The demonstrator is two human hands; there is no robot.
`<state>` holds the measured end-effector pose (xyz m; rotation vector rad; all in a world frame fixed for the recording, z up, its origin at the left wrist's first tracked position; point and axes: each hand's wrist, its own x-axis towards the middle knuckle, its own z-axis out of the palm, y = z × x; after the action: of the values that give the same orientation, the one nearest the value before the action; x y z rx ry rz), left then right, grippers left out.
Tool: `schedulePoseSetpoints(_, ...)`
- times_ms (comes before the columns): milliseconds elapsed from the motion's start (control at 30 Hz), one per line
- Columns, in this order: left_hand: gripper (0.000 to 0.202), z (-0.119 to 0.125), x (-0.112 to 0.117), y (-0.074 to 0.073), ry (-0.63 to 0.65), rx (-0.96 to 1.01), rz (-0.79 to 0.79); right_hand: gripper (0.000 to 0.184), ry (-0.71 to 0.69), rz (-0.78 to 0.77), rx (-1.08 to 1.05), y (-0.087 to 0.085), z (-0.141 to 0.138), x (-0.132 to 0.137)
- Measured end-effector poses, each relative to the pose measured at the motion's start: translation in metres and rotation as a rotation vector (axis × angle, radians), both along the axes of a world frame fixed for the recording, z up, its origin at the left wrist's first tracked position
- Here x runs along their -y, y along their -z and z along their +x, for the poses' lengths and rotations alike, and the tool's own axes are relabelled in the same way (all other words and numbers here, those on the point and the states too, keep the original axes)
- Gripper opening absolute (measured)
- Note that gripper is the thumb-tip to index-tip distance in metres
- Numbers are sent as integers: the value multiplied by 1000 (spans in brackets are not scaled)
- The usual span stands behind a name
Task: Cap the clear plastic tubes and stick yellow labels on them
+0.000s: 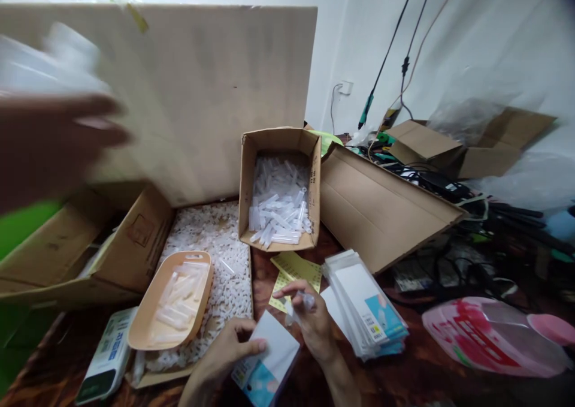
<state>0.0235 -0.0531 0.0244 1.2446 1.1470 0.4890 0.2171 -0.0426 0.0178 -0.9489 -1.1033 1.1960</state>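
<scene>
My left hand grips a flat white-and-blue printed packet near the table's front edge, thumb on top. Just right of it, my right hand is raised with its fingers curled around a small clear plastic piece, whose exact shape I cannot make out. A yellow sticker sheet lies behind the right hand, partly covered by its fingers. To the right, a fanned stack of similar packets rests on the table.
A carton of clear tubes stands behind. At left are a peach tray with tubes, white pellets, a scale and another carton. Another person's blurred hand holds something whitish. A pink bottle lies right.
</scene>
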Motion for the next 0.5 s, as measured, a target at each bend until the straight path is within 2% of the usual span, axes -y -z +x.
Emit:
schedulePoseSetpoints(100, 59, -14, 17, 23, -66, 66, -52, 49, -124, 42, 123, -8, 1, 6)
schedulePoseSetpoints(233, 52, -24, 13, 29, -105, 120, -102, 41, -191, 33, 204, -14, 6, 9)
schedulePoseSetpoints(333, 49, -27, 13, 28, -142, 153, -119, 36, -85, -54, 128, -6, 9, 6)
schedulePoseSetpoints(433, 48, -28, 14, 27, -184, 184, -132, 45, 84, -142, -10, 12, 9, 0)
schedulePoseSetpoints(500, 48, -26, 15, 27, -205, 202, -144, 53, 145, -155, -50, 24, 7, -3)
